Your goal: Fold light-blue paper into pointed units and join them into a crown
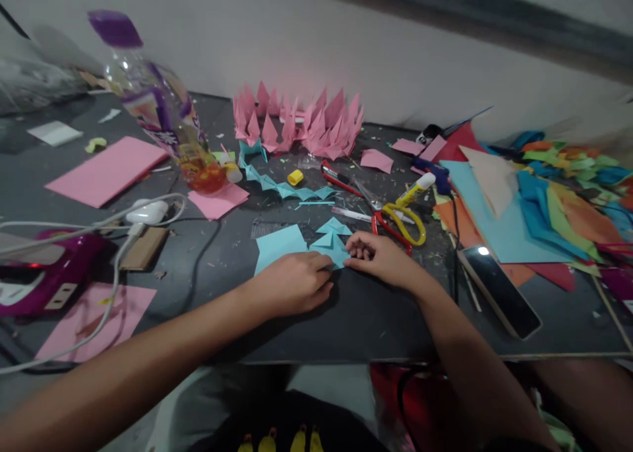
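A small piece of folded light-blue paper point(327, 243) lies on the dark table between my hands. My left hand point(302, 284) has its fingers curled and pinches the paper's left lower edge. From the other side, my right hand point(376, 257) holds the right corner between thumb and curled fingers. Just left of the folded piece is a flat light-blue sheet point(279, 244), its lower edge partly behind my left hand. Another light-blue folded piece point(333, 227) sits just beyond. Farther back runs a zigzag strip of light-blue folded paper point(284, 188).
A pink folded-paper ring point(297, 125) stands near the wall. Scissors point(378, 204), a glue stick point(415, 189) and a glue gun point(432, 173) lie right of centre. A phone point(499, 290) and coloured papers point(499, 208) are at right. A bottle point(168, 119) stands left.
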A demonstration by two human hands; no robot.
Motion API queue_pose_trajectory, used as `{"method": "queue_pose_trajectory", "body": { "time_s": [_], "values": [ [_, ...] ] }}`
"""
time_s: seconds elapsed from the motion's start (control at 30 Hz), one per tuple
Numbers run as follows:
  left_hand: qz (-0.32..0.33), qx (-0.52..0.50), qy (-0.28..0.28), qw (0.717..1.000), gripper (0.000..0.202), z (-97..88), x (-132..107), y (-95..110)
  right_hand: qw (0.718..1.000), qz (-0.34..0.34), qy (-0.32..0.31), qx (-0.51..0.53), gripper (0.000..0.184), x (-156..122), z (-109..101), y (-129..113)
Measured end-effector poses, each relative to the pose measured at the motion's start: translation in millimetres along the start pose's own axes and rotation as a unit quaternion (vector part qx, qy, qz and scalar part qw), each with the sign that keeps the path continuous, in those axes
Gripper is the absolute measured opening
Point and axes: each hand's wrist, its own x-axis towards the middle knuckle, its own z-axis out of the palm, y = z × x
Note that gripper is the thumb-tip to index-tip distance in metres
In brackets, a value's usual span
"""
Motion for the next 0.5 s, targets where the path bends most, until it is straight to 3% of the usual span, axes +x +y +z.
{"method": "queue_pose_trajectory", "body": {
  "time_s": [0.13,0.27,0.4,0.5],
  "values": [
    [-0.036,-0.037,0.031,0.998,0.023,1.8,1,-2,0.995,-0.035,0.079,-0.053,0.019,4,8,-3],
    [-0.052,-0.126,0.105,0.985,0.019,3.7,3,-11,0.986,-0.080,0.120,-0.084,0.010,5,11,-5],
    [-0.070,-0.172,0.200,0.962,0.018,-0.3,3,-15,0.987,-0.064,0.144,-0.037,0.012,3,11,-7],
    [-0.156,-0.219,0.220,0.938,0.019,-6.7,4,-13,0.986,-0.039,0.157,0.027,0.012,1,13,-9]
  ]
}}
